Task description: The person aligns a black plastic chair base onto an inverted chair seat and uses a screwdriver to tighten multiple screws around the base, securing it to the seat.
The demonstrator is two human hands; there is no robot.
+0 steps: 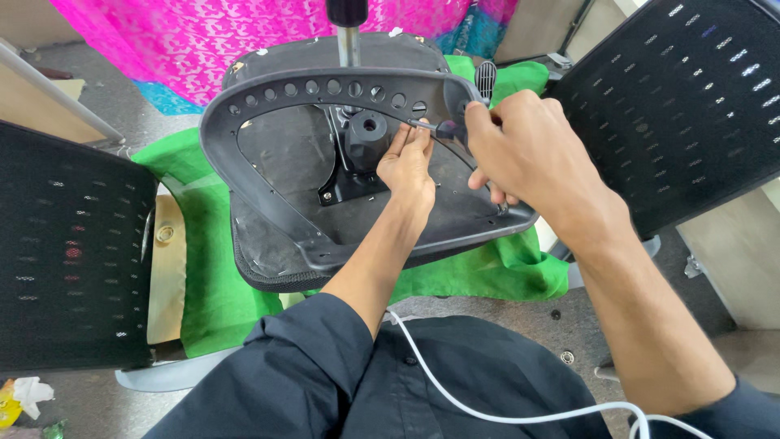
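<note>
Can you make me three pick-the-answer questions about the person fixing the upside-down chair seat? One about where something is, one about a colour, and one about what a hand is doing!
1. Where does the upturned chair seat lie?
A. on a green cloth
B. on a wooden shelf
C. in a cardboard box

2. What colour is the cable across the person's lap?
A. red
B. white
C. yellow

3. What is the right hand doing?
A. resting flat on the floor
B. hanging open in the air
C. gripping a screwdriver

Answers:
1 A: the green cloth spreads out under the seat.
2 B: the cable is white against the dark shirt.
3 C: its fingers close round the screwdriver, whose tip is steadied by the left hand.
</note>
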